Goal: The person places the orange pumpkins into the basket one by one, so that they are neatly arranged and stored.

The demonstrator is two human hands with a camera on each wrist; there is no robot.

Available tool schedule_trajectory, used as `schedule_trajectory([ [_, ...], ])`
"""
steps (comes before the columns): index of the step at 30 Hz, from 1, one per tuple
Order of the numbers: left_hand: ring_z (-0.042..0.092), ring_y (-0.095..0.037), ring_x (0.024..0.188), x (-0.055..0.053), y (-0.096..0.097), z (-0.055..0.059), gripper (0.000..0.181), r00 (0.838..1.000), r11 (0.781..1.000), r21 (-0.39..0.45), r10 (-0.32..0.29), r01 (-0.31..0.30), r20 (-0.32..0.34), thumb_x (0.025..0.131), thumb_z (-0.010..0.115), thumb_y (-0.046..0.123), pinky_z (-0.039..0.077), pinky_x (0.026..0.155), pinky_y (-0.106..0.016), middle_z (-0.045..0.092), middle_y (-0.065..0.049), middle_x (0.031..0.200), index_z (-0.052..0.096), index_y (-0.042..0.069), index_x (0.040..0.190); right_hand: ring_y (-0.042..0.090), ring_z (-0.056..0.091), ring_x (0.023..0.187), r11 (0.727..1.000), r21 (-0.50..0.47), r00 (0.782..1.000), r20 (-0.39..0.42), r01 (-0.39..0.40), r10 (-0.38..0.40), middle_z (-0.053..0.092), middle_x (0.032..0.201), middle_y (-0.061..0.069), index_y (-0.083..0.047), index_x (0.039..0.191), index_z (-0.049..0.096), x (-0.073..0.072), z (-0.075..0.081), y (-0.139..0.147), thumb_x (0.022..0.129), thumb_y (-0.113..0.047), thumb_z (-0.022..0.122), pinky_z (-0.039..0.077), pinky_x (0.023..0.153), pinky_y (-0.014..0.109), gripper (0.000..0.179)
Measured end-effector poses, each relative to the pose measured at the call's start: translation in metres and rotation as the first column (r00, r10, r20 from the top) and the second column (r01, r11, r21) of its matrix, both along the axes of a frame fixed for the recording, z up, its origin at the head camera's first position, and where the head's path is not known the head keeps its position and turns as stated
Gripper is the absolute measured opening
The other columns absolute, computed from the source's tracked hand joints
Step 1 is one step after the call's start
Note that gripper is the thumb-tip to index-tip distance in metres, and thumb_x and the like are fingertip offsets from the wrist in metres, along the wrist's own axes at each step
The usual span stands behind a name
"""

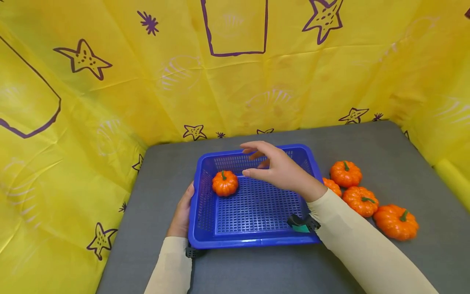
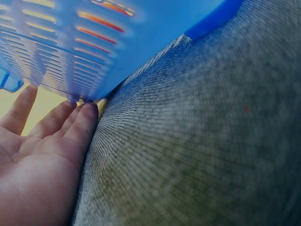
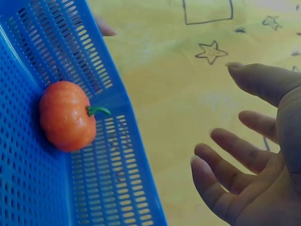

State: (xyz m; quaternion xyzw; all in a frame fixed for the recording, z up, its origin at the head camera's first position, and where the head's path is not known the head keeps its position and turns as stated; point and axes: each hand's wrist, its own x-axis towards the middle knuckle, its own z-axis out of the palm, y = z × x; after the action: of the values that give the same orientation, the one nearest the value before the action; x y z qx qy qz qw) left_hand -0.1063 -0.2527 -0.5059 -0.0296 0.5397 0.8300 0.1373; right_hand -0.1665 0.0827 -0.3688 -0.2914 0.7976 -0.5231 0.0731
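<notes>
A blue plastic basket [image 1: 253,241] with slotted walls stands on the grey table, one small orange pumpkin [image 1: 225,183] with a green stem inside it near the left wall. My left hand [image 1: 182,214] rests against the outside of the basket's left wall, its extended fingers [image 2: 56,115] touching the slotted side low down in the left wrist view. Over the basket hovers my right hand [image 1: 271,165], fingers spread and loosely bent, holding nothing. The right wrist view shows that hand [image 3: 254,165] apart from the pumpkin [image 3: 68,117] and above the basket rim.
To the right of the basket several more orange pumpkins [image 1: 360,201] lie close together on the grey table [image 1: 165,163], one partly hidden behind the basket rim and right forearm. Yellow cloth [image 1: 235,94] printed with starfish walls in the back and both sides.
</notes>
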Motion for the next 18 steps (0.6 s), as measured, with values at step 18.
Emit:
schedule_trajectory([
  [18,0.064,-0.029,0.125,-0.001,-0.003,-0.005,0.066,1.0,1.0,0.011,-0.005,0.005,0.001,0.111,0.051,0.061,0.057,0.101,-0.047,0.059,-0.01,0.153,0.038,0.033,0.169,0.029,0.061,0.129,0.995,-0.046,0.994,-0.057,0.091,-0.094,0.059,0.152,0.009,-0.014,0.158,0.054,0.012,0.008,0.041,0.1,-0.014,0.083,0.053,0.101,0.053,0.064],
])
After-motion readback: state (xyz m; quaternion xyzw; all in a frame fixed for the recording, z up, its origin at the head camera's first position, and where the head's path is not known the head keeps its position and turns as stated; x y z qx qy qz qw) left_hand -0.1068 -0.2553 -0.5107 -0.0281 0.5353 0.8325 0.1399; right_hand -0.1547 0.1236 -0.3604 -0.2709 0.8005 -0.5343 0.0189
